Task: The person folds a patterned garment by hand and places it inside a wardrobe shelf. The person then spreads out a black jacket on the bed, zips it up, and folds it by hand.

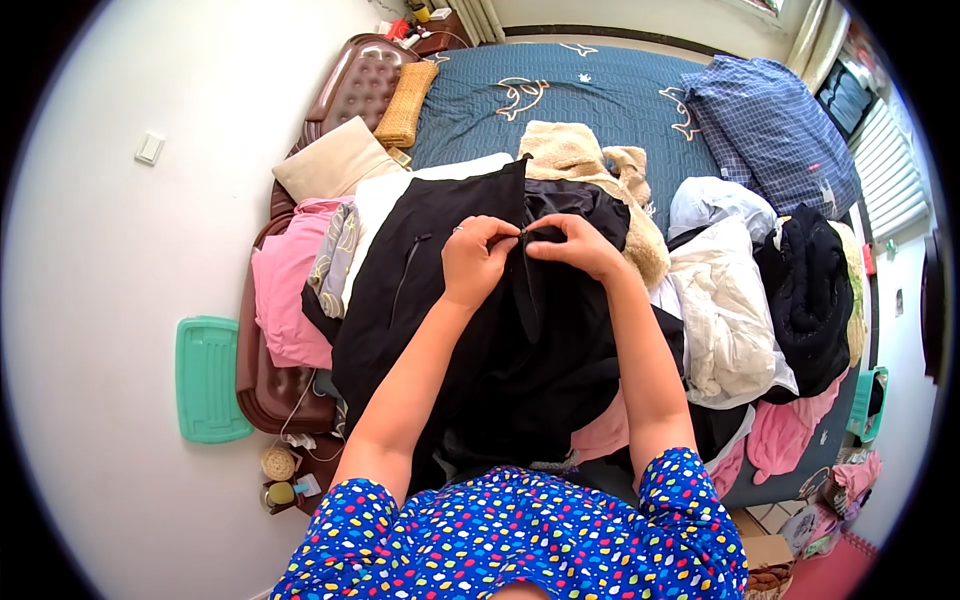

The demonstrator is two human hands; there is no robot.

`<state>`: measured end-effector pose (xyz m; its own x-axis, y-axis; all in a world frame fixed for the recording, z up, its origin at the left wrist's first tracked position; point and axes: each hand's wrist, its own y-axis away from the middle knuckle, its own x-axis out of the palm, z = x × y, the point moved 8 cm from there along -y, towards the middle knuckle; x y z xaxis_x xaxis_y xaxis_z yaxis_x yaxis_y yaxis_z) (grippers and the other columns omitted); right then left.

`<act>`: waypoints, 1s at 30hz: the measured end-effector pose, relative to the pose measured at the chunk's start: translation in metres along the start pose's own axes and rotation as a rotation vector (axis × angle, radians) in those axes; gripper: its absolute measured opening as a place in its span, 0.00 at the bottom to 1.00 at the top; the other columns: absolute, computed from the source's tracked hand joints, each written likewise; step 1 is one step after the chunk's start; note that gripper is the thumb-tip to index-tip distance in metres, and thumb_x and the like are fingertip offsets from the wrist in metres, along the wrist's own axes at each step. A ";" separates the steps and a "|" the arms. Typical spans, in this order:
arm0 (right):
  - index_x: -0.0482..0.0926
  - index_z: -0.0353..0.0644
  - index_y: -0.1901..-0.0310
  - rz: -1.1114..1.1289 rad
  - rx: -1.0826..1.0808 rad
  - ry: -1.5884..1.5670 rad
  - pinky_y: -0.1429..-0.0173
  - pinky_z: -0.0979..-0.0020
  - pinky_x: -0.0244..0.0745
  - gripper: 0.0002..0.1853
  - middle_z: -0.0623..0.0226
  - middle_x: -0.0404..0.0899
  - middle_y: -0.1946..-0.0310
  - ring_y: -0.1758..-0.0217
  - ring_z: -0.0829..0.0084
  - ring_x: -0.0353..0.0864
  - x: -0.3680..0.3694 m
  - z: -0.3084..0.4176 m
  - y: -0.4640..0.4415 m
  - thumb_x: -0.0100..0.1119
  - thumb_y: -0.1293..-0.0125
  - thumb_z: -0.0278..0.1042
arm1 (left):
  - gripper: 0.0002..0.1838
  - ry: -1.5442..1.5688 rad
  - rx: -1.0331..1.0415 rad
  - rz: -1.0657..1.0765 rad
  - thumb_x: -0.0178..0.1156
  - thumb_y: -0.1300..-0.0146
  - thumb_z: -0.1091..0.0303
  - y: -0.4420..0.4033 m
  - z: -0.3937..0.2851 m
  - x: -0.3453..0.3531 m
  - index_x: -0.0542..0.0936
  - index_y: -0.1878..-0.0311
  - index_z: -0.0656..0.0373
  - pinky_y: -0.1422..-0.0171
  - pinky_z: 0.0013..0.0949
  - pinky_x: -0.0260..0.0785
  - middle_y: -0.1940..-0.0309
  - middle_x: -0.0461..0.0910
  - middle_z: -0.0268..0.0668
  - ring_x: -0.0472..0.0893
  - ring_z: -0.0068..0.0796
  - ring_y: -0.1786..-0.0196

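A black coat (450,350) lies spread over the clothes on the bed, with a slanted pocket zipper on its left part and a shiny dark lining near the top. My left hand (474,262) pinches the coat's front edge between thumb and fingertips, and a ring shows on one finger. Facing it, my right hand (582,247) is closed in a pinch on the same edge, its fingertips almost touching those of the left. The small part between the fingertips is too small to make out. A narrow black flap hangs below them.
Behind the coat lies a beige fleece garment (565,150). Pink clothes (290,285) and a cushion (335,160) are at left; a cream garment (725,300), a black padded garment (812,300) and a blue checked bundle (775,130) are at right. A teal plastic lid (212,380) leans by the wall.
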<state>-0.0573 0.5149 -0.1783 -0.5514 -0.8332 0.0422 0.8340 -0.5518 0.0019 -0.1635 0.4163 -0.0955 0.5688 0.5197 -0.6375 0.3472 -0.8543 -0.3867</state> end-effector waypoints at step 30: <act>0.75 0.44 0.60 0.053 0.076 -0.463 0.54 0.81 0.68 0.12 0.79 0.74 0.65 0.60 0.87 0.72 0.003 -0.030 0.018 0.69 0.43 0.27 | 0.04 -0.133 0.132 0.275 0.66 0.48 0.75 -0.009 -0.012 0.019 0.81 0.69 0.55 0.57 0.36 0.73 0.70 0.81 0.30 0.80 0.34 0.61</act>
<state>-0.0446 0.5014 -0.2081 -0.4546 -0.7469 0.4853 0.8694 -0.4904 0.0597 -0.1470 0.4337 -0.0966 0.5225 0.2726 -0.8079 0.0901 -0.9599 -0.2656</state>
